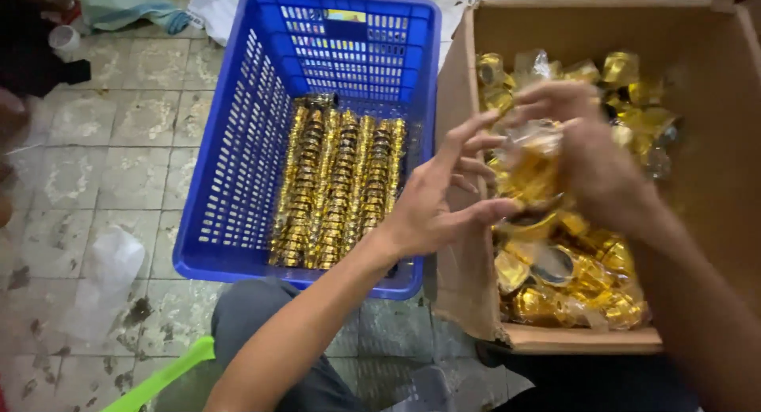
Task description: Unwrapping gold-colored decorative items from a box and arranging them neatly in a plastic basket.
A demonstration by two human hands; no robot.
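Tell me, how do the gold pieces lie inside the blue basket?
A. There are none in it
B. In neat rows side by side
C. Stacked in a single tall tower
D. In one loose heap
B: the gold pieces in the blue basket lie in long straight rows next to one another, while those in the cardboard box sit in a loose jumble.

Soft even daylight; hands [507, 174] motion-blurred; glare on gold wrappers [571, 277].
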